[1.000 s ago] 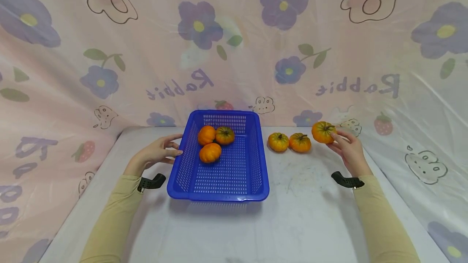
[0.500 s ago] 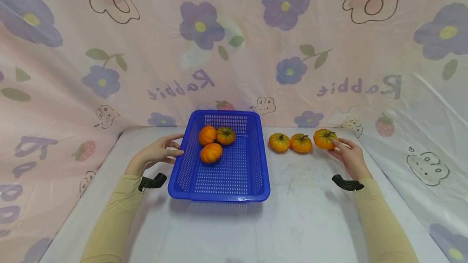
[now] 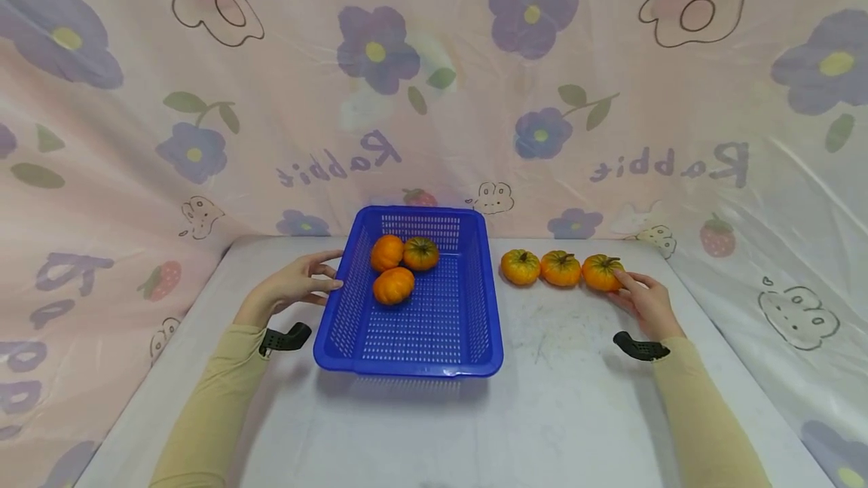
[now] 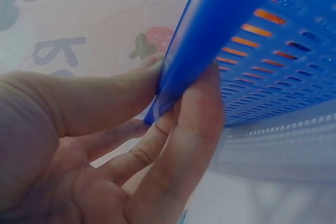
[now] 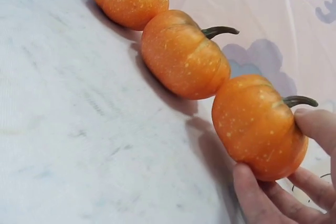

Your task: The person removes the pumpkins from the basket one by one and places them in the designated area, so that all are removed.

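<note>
On bench [image 3: 563,398] right of blue perforated basket [image 3: 407,367], clamping outermost mini pumpkin [image 3: 599,277] between fingers [image 5: 253,195] of right hand [image 3: 647,306] beside two more pumpkins [image 3: 560,271], and pinching basket's rim [image 4: 199,40] with left hand [image 3: 294,286].

Pale cloth [image 3: 454,134] hangs behind and beside the scuffed white bench [image 3: 556,420], and it's flowers [image 3: 378,50], strawberries [image 3: 717,236], mirrored lettering [image 3: 667,163] right across!
</note>
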{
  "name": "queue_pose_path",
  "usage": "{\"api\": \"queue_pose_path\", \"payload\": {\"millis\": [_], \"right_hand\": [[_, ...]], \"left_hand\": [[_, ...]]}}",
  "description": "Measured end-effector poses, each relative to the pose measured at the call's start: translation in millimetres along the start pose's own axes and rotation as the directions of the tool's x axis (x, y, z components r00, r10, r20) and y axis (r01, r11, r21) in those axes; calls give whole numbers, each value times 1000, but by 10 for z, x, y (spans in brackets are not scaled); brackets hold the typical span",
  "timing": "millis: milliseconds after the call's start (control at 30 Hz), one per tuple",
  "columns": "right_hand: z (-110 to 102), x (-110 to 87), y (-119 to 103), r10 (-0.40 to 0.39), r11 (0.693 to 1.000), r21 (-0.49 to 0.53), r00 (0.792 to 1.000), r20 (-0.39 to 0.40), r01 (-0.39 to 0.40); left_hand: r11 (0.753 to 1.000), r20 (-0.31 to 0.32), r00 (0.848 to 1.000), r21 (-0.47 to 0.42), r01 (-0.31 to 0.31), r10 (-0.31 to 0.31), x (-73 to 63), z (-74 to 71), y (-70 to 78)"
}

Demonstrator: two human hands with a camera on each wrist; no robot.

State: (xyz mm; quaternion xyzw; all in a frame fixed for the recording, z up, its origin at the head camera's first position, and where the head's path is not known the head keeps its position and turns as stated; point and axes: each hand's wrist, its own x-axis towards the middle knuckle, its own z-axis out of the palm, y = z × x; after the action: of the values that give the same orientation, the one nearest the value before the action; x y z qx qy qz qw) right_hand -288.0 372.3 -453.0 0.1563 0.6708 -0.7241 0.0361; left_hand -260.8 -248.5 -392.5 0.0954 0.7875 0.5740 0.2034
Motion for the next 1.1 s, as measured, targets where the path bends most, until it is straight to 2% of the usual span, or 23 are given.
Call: {"api": "queue_pose_path", "payload": {"millis": [300,833,1100], "right_hand": [[53,23,13,20,996,87,997,-75,-13],[141,46,65,19,999,39,982,-190,-12],[155,3,46,43,999,22,970,-238,-38]], "left_hand": [[1000,-3,1000,9,0,1,-13,-11,8],[1000,-7,1000,20,-2,2,0,-6,-5],[1000,-10,1000,19,-3,3,7,-4,-7]]}}
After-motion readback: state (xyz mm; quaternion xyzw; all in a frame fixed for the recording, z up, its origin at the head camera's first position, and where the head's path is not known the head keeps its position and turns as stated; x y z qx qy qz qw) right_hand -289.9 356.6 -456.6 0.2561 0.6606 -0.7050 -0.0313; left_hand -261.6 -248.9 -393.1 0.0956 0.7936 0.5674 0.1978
